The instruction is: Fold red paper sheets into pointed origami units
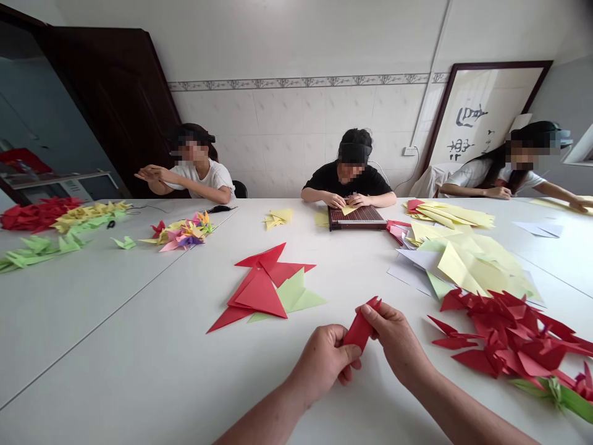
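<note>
A narrow piece of folded red paper (359, 332) is held up over the white table (185, 377), slanting up to the right. My left hand (327, 358) pinches its lower end between thumb and fingers. At the pointed upper end, my right hand (393, 337) grips it with the thumb on top. Just beyond my hands lie several flat red folded papers (259, 290), partly over a light green folded paper (301, 293). To the right of my right hand is a heap of red origami cranes (514, 340), with a green one (553, 392) at its near edge.
Loose yellow, green and white sheets (477, 259) spread at the right. A paper trimmer (359, 217) stands across the table under a co-worker's hands. Multicoloured cranes (185, 232) and rows of green (41, 247), yellow and red ones lie left. Three people sit opposite.
</note>
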{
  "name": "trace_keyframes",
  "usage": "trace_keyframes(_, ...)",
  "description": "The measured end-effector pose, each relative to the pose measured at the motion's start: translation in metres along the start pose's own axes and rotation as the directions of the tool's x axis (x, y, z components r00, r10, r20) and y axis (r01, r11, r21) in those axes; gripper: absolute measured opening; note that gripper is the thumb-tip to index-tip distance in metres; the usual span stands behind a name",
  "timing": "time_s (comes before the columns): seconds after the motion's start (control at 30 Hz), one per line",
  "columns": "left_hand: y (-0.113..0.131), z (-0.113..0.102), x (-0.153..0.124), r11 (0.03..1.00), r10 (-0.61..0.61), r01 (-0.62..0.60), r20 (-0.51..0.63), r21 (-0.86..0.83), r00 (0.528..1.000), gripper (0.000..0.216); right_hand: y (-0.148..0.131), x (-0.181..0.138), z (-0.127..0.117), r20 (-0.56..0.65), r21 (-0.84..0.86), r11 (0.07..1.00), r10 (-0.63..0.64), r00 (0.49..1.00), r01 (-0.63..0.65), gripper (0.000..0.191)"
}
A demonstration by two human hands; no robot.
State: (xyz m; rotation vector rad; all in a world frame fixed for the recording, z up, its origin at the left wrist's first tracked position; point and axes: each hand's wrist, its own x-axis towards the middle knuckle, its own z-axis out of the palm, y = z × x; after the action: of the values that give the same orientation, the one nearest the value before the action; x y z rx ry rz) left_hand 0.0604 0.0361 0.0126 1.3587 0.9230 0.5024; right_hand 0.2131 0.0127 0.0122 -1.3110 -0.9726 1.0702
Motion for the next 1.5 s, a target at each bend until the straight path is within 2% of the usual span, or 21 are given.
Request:
trace_keyframes(0.17, 0.001, 0.000, -0.002, 0.994, -0.026, 0.027, -0.013, 0.104, 1.000, 0.022, -0.003, 0.005, -0.003, -0.008, -0.035, 0.999, 0.007, 1.000, -0.008, 0.044)
trace_keyframes(0.3, -0.001, 0.004, -0.002, 0.992, 0.046, -0.041, -0.035, 0.122, 0.998, 0.028, -0.001, 0.010, -0.005, -0.082, 0.016, 1.000, 0.004, 0.997, -0.003, 0.044)
trace_keyframes(0.4, -0.002, 0.009, -0.002, 0.990, 0.078, -0.067, -0.084, 0.124, 0.993, 0.030, 0.000, 0.010, -0.005, -0.090, 0.033, 0.999, 0.009, 0.996, -0.006, 0.043)
trace_keyframes(0.47, -0.004, 0.012, -0.002, 0.993, 0.059, -0.047, -0.101, 0.113, 0.993, 0.029, 0.000, 0.010, -0.005, -0.074, 0.039, 0.999, 0.008, 0.997, -0.005, 0.043)
trace_keyframes(0.57, -0.006, 0.012, -0.003, 0.998, 0.032, -0.028, -0.069, 0.059, 0.997, 0.033, -0.002, 0.010, -0.006, -0.067, 0.054, 0.999, -0.006, 0.998, 0.010, 0.043)
trace_keyframes(0.73, -0.003, 0.004, 0.000, 0.982, 0.175, -0.177, -0.030, -0.067, 0.984, 0.050, -0.008, 0.007, -0.006, -0.034, 0.031, 0.999, -0.026, 0.999, 0.027, 0.046)
trace_keyframes(0.9, 0.002, -0.001, 0.003, 0.991, 0.137, -0.137, -0.103, 0.005, 0.985, 0.028, -0.013, 0.003, -0.001, 0.032, -0.064, 0.997, -0.041, 0.999, 0.043, 0.046)
trace_keyframes(1.0, 0.001, 0.001, 0.003, 0.990, 0.138, -0.133, -0.135, 0.052, 0.981, 0.024, -0.012, 0.005, -0.003, 0.032, -0.085, 0.995, -0.051, 0.998, 0.053, 0.046)
trace_keyframes(1.13, -0.001, 0.003, 0.002, 0.988, 0.138, -0.128, -0.123, 0.091, 0.983, 0.025, -0.007, 0.008, -0.009, 0.017, -0.101, 0.991, -0.082, 0.997, 0.083, 0.048)
trace_keyframes(1.2, -0.001, 0.003, 0.002, 0.989, 0.139, -0.130, -0.116, 0.075, 0.984, 0.025, -0.005, 0.008, -0.010, 0.034, -0.088, 0.992, -0.087, 0.996, 0.090, 0.046)
trace_keyframes(1.37, -0.003, 0.003, 0.002, 0.989, 0.141, -0.135, -0.134, 0.057, 0.981, 0.022, -0.002, 0.004, -0.008, 0.181, 0.021, 1.000, -0.023, 0.983, 0.020, 0.033)
trace_keyframes(1.5, -0.005, 0.005, 0.002, 0.987, 0.152, -0.144, -0.117, 0.077, 0.981, 0.022, 0.000, -0.001, -0.003, 0.207, 0.054, 0.998, 0.017, 0.978, -0.029, 0.037)
